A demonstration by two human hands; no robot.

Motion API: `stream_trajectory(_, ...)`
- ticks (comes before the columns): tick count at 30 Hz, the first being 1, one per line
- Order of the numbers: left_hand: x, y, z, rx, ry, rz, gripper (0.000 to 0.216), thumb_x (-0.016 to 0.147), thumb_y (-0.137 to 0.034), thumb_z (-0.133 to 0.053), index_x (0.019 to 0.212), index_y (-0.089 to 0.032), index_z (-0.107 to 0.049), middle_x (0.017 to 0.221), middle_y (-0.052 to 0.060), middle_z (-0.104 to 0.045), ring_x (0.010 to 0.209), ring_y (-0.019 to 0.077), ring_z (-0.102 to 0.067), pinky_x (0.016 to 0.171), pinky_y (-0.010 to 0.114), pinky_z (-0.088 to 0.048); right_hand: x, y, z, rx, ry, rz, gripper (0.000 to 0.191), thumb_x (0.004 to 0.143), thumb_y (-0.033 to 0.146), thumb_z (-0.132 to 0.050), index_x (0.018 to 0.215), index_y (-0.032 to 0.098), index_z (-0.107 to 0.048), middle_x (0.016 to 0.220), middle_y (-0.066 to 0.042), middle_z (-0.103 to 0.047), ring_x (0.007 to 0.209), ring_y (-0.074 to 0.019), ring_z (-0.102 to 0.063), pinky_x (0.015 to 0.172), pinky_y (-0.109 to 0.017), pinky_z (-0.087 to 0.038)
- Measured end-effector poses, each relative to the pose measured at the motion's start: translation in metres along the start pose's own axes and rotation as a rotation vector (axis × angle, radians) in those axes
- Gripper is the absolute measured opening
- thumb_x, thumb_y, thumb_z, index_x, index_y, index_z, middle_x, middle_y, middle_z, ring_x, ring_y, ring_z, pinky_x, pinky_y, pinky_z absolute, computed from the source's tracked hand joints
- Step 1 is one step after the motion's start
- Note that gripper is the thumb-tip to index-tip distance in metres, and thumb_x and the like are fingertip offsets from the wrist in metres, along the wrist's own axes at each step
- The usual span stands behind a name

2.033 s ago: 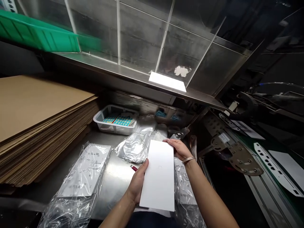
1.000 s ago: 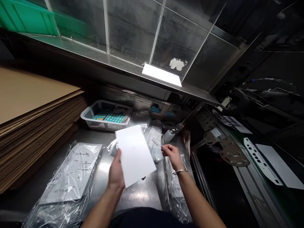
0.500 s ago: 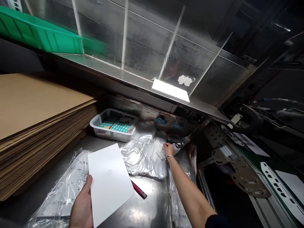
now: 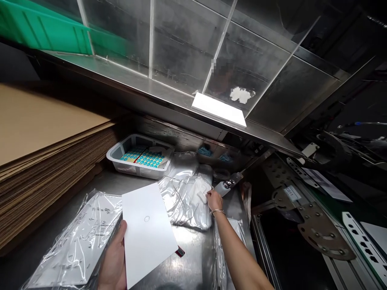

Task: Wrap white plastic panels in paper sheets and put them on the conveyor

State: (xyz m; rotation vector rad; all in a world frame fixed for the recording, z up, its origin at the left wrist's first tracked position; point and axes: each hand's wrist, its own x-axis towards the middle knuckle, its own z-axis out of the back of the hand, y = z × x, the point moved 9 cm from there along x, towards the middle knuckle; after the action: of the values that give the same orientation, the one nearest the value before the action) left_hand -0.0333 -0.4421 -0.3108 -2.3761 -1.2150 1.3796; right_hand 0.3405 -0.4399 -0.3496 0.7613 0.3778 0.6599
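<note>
Left hand (image 4: 113, 257) grips a white card (image 4: 148, 233) by its lower-left edge, thumb on its face, holding it tilted above the steel bench (image 4: 193, 257) beside a bagged panel (image 4: 81, 237). Right hand (image 4: 214, 199) is extended, fingers pinching at a heap of clear bags holding white parts (image 4: 187, 197). Judged from this layout, the card is in hand and nothing has yet been lifted from the heap.

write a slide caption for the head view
Left hand holds a flat white rectangular card over the steel bench while the right hand reaches into a clear plastic bag of white parts.
</note>
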Motion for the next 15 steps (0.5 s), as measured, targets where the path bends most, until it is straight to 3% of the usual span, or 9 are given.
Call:
stream_trajectory(2,0.000,0.001,-0.004,0.004,0.022,0.020,0.044,0.088,-0.036,-0.046,0.125,-0.013,-0.052,0.095,0.012,-0.071,0.090,0.0293,-0.065,0.082,0.042,-0.053,0.001,0.003,0.006,0.108,0.007,0.025,0.007,0.063,0.024,-0.062,0.059,0.019,-0.061,0.066,-0.005,-0.059,0.075,-0.0235,-0.054,0.072,-0.035,-0.038)
stream_trajectory(4,0.000,0.001,-0.007,-0.004,0.046,0.035,0.045,0.086,-0.037,-0.049,0.125,-0.014,-0.053,0.095,0.012,-0.071,0.089,0.0297,-0.065,0.082,0.042,-0.053,0.004,0.013,0.018,0.249,0.013,0.065,0.013,0.064,0.033,-0.062,0.064,0.020,-0.062,0.067,-0.004,-0.060,0.071,-0.0215,-0.054,0.070,-0.034,-0.040)
stream_trajectory(7,0.001,0.003,-0.011,-0.013,0.064,0.062,0.048,0.084,-0.039,-0.052,0.125,-0.013,-0.052,0.095,0.012,-0.071,0.089,0.0302,-0.066,0.082,0.043,-0.053,0.009,0.036,0.042,0.465,-0.002,0.139,0.027,0.070,0.043,-0.056,0.080,0.019,-0.061,0.090,-0.006,-0.064,0.077,-0.0184,-0.057,0.073,-0.031,-0.043)
stream_trajectory(10,0.003,0.009,-0.020,-0.020,0.099,0.097,0.049,0.083,-0.039,-0.055,0.125,-0.014,-0.052,0.094,0.012,-0.071,0.088,0.0305,-0.066,0.081,0.043,-0.053,0.015,0.061,0.063,0.644,-0.040,0.207,0.029,0.073,0.045,-0.053,0.084,0.019,-0.055,0.110,-0.008,-0.060,0.086,-0.0165,-0.058,0.076,-0.029,-0.045)
stream_trajectory(12,0.002,0.015,-0.028,-0.039,0.149,0.133,0.051,0.081,-0.041,-0.057,0.125,-0.015,-0.052,0.093,0.011,-0.071,0.089,0.0307,-0.066,0.080,0.043,-0.054,0.021,0.068,0.073,0.765,-0.080,0.222,0.029,0.073,0.047,-0.053,0.083,0.020,-0.052,0.104,-0.008,-0.063,0.083,-0.0156,-0.059,0.072,-0.029,-0.046)
stream_trajectory(15,-0.002,0.022,-0.039,-0.072,0.220,0.187,0.052,0.080,-0.043,-0.058,0.124,-0.015,-0.054,0.091,0.011,-0.072,0.089,0.0311,-0.066,0.080,0.043,-0.054,0.028,0.062,0.092,0.804,-0.138,0.205,0.034,0.070,0.051,-0.053,0.084,0.020,-0.051,0.082,-0.003,-0.063,0.059,-0.0115,-0.056,0.054,-0.025,-0.044)
